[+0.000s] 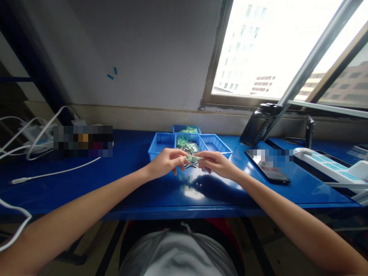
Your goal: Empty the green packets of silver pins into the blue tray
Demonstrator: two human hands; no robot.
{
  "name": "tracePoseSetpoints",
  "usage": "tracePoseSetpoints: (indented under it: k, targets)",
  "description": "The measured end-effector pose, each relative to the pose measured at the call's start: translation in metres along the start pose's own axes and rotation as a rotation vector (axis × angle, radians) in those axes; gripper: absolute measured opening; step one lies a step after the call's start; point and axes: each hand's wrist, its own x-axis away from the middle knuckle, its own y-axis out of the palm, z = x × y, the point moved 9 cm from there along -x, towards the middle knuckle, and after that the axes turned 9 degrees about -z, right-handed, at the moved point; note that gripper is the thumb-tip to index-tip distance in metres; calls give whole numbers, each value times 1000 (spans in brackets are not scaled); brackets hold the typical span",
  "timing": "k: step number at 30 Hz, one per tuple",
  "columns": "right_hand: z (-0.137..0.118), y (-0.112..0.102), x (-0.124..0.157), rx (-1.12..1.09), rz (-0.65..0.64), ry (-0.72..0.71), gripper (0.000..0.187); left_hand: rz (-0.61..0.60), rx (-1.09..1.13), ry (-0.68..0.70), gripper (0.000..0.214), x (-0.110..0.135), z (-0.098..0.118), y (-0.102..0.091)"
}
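Observation:
A small clear, green-tinted plastic bag point(193, 158) is stretched between my two hands above the blue table. My left hand point(165, 163) pinches its left end between thumb and fingers. On the other end, my right hand point(220, 164) grips with thumb and fingertips. Just below and behind the bag lies a heap of small metal pins or screws point(192, 165), too small to name surely. Green plastic bags point(181, 142) lie behind the heap, in the middle blue bin. What the bag contains cannot be made out.
Blue bins stand left point(162, 142), right point(217, 144) and behind point(176, 128) the heap; the back one holds green bags. At right are a phone point(270, 168), a black bottle point(258, 124) and a power strip point(330, 165). White cables point(57, 174) lie at left.

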Motion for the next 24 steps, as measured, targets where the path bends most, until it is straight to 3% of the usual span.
tracePoseSetpoints:
  k: [9,24]
  targets:
    - [-7,-1,1,-135,1,-30,14,105,-41,-28,26,2,1,-8]
    - [-20,-10,-2,76,-2,-13,22,96,-204,-24,27,6,8,-8]
